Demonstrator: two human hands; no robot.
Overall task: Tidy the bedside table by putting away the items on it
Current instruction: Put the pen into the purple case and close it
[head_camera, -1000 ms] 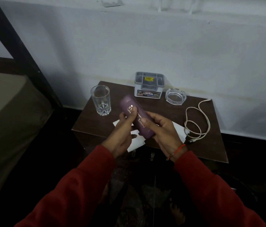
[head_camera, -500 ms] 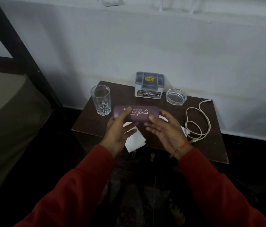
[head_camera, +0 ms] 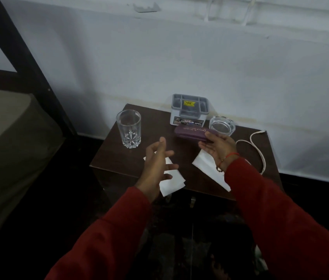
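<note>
A purple glasses case [head_camera: 190, 132] lies lengthwise near the back of the dark wooden bedside table [head_camera: 119, 158], just in front of a grey desk organizer [head_camera: 189, 110]. My right hand [head_camera: 218, 147] holds the case's right end between thumb and fingers. My left hand [head_camera: 156, 164] hovers with spread fingers and holds nothing, above a white paper [head_camera: 171, 182] near the table's front edge. A second white paper [head_camera: 206, 164] lies partly under my right wrist.
An empty cut-glass tumbler [head_camera: 129, 129] stands at the table's left. A glass ashtray [head_camera: 222, 125] sits right of the organizer, close to the case. A white cable [head_camera: 258, 152] loops along the right side. A bed lies to the left and a wall stands behind.
The case has gone from both hands above the table's middle back to the spot in front of the organizer. My left hand has let go and drawn back toward the front.
</note>
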